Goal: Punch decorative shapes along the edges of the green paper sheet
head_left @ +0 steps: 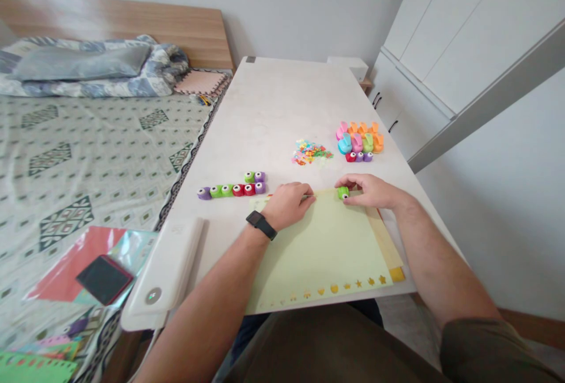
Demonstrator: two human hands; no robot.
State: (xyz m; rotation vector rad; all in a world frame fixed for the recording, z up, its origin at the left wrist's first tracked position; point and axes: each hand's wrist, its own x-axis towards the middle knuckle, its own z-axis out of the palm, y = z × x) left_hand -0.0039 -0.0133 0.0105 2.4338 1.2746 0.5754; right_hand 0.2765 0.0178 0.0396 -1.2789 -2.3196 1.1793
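Note:
A sheet of pale yellow-green paper lies in front of me, with a row of small punched shapes along its near edge. My left hand, a black watch on its wrist, rests on the paper's far edge with fingers bent together at the sheet. At the far right corner of the sheet, my right hand grips a small green craft punch with an eye-like button, between thumb and fingers. The punch sits at the paper's edge; whether paper is inside its slot cannot be seen.
More sheets show beneath on the right. Small punches line up at the left; larger punches cluster at the right. Cut-out confetti lies between. A white device stands at the left edge, a phone on the bed.

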